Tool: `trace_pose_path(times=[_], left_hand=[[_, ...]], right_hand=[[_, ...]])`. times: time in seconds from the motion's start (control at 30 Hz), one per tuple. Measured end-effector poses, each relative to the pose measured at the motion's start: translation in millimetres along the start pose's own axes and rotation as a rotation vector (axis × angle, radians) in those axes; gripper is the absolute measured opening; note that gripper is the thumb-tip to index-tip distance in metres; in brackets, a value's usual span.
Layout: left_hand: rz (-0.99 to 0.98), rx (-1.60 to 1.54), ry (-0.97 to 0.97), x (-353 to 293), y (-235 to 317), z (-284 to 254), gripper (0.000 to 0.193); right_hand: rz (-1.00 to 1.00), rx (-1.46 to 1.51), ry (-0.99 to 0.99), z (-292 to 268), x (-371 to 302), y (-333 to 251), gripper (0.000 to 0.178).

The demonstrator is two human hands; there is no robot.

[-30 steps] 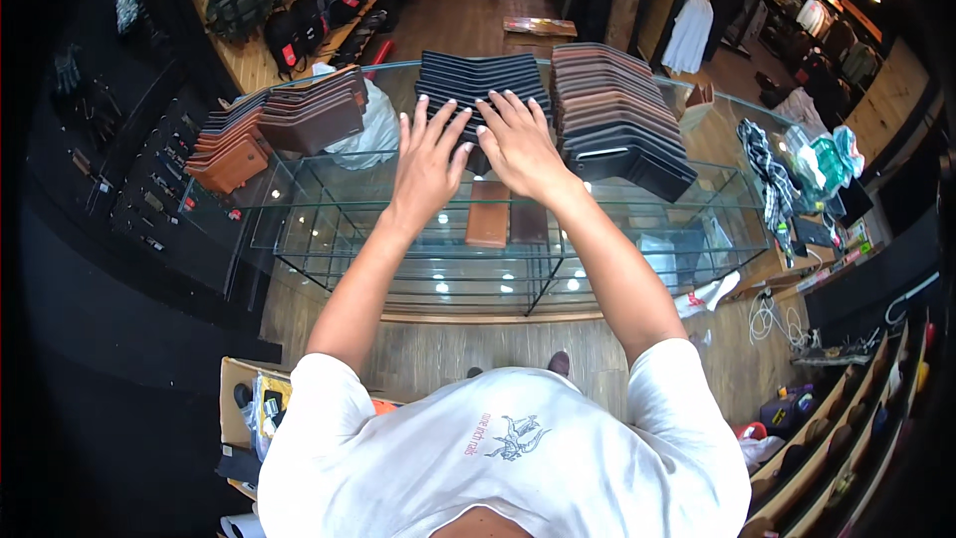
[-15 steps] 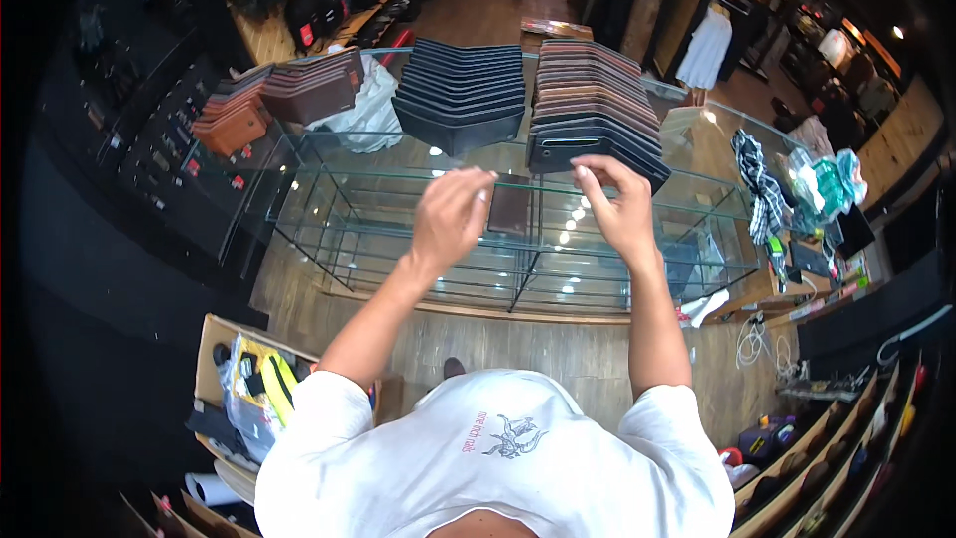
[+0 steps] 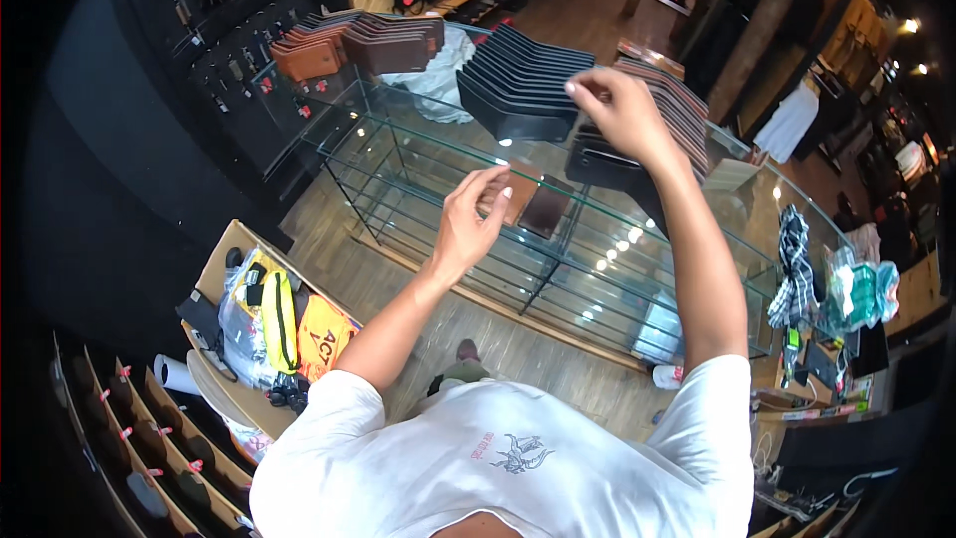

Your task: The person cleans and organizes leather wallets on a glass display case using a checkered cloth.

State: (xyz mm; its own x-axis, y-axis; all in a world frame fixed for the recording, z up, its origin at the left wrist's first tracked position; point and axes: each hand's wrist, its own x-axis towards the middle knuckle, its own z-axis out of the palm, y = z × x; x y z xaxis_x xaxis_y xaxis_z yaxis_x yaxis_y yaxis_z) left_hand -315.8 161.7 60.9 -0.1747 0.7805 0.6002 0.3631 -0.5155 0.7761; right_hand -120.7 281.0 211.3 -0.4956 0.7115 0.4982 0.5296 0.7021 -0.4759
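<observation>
My left hand (image 3: 470, 224) is raised over the front of the glass counter (image 3: 428, 120), its thumb and fingers apart. Beside its fingertips lie a tan flat wallet (image 3: 522, 195) and a dark brown one (image 3: 546, 207). My right hand (image 3: 629, 118) hovers between two rows of wallets, its fingers bent and a gap showing inside the thumb; I see nothing held. Overlapping black wallets (image 3: 518, 85) fan out to its left. A row of black and brown wallets (image 3: 596, 161) is partly hidden behind that hand and forearm.
Orange-brown wallets (image 3: 304, 60) and dark brown wallets (image 3: 383, 52) stand at the counter's far left, by a crumpled white plastic bag (image 3: 443, 65). A checked cloth (image 3: 790, 264) and green-and-clear plastic bags (image 3: 861, 289) are at right. An open cardboard box (image 3: 224, 249) of goods stands lower left.
The view has turned, so the counter now slants down to the right. My right hand has moved up and inward toward the black wallets. The tan wallet beside my left hand now shows.
</observation>
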Motion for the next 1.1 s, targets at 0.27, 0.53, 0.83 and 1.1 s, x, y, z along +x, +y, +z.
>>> trace_pose_path(times=[0.27,0.53,0.83,1.1], left_hand=[[0.023,0.309,0.033,30.1,-28.4,-4.9,0.064],[0.104,0.409,0.048,73.2,-56.0,17.7,0.069],[-0.033,0.333,0.111,93.0,-69.5,33.8,0.07],[-0.029,0.354,0.172,90.1,-62.7,2.7,0.068]], right_hand=[[0.121,-0.443,-0.147,66.7,143.9,73.0,0.069],[0.289,-0.574,-0.401,101.9,180.4,111.4,0.097],[0.471,-0.478,-0.399,113.0,173.6,106.0,0.097],[0.448,-0.356,-0.316,122.0,157.6,79.0,0.097]])
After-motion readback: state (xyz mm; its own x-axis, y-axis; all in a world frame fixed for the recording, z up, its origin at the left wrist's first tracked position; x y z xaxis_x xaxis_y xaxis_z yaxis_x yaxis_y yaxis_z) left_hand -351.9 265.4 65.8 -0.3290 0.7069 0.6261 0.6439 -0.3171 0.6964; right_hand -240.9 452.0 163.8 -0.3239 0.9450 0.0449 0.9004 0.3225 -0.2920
